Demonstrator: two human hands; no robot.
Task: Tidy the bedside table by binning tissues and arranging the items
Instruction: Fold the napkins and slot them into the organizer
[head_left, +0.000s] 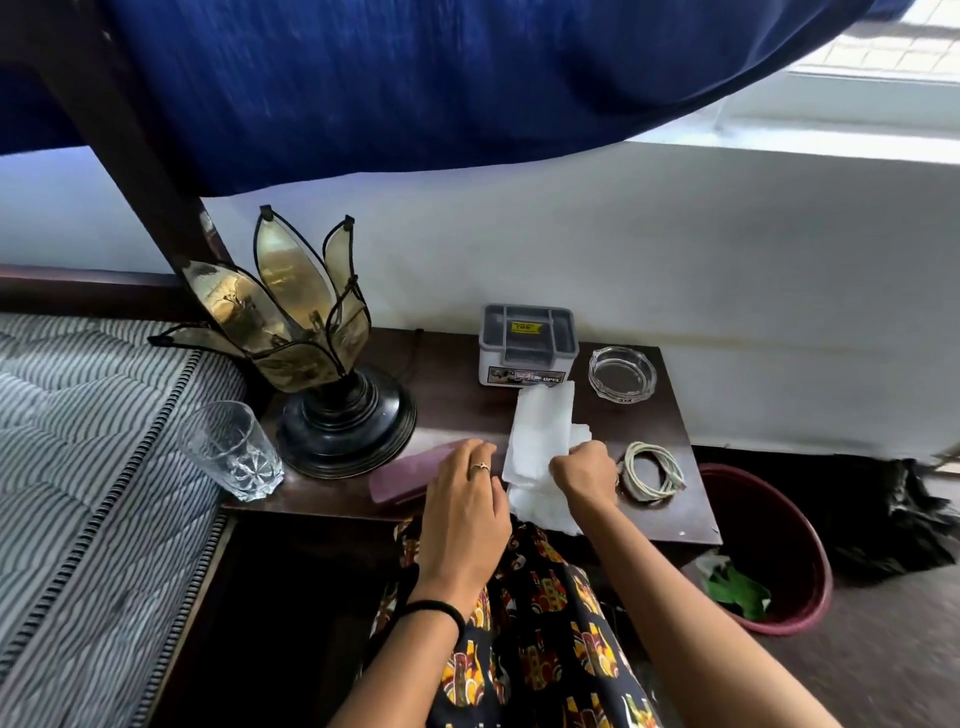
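Observation:
White tissues (540, 441) lie crumpled in the middle front of the dark wooden bedside table (447, 405). My right hand (584, 470) is closed on their right edge, lifting part of them. My left hand (462, 499) rests flat with fingers spread just left of the tissues, partly over a maroon flat case (400, 473). On the table also stand a petal-shaped lamp (311, 353), a drinking glass (228, 449), a grey lidded box (527, 345), a glass ashtray (622, 371) and a coiled pale cable (652, 470).
A maroon bin (789, 545) with green scraps inside stands on the floor right of the table. A striped mattress (83, 467) lies to the left. A blue curtain (415, 78) hangs overhead, with a white wall behind the table.

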